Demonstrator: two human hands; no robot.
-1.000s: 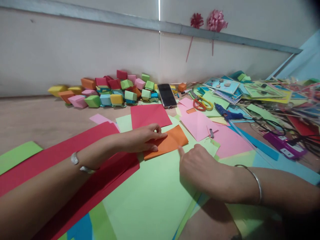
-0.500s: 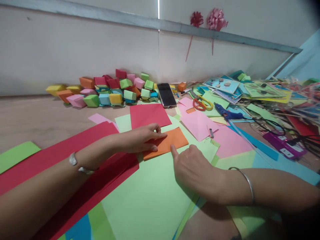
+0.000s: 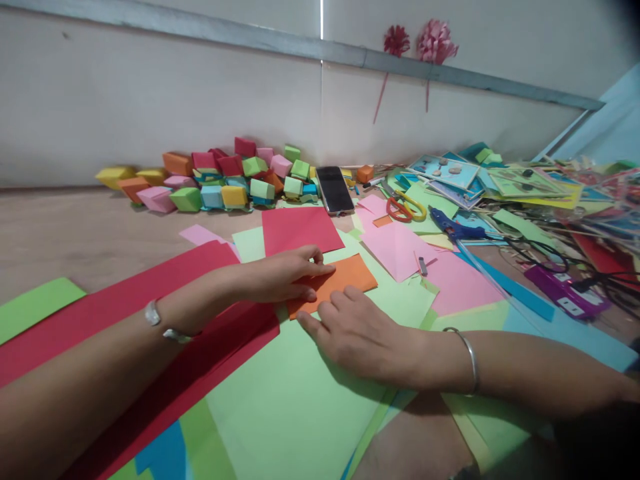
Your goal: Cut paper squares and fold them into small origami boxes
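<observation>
A folded piece of orange paper (image 3: 345, 277) lies flat on a large light green sheet (image 3: 285, 393). My left hand (image 3: 280, 275) rests on its left part, thumb and forefinger spread apart and pressing it down. My right hand (image 3: 363, 333) is at the near edge of the orange paper, its fingers curled in a loose fist and one extended digit touching close to the near left corner. Nothing shows inside the curled fingers. A red square of paper (image 3: 300, 230) lies just beyond, and long red sheets (image 3: 210, 367) lie under my left forearm.
Several small coloured paper boxes (image 3: 235, 197) are piled along the wall, beside a phone (image 3: 335, 190). To the right are scissors (image 3: 413, 208), a blue glue gun (image 3: 455, 225) with its cable, a purple power strip (image 3: 565, 290) and pink paper (image 3: 393, 247). Cards (image 3: 445, 172) are heaped at the back right.
My right hand has slid left along the near edge of the orange paper, from its middle to the near left corner. My left hand has stayed in place on the paper.
</observation>
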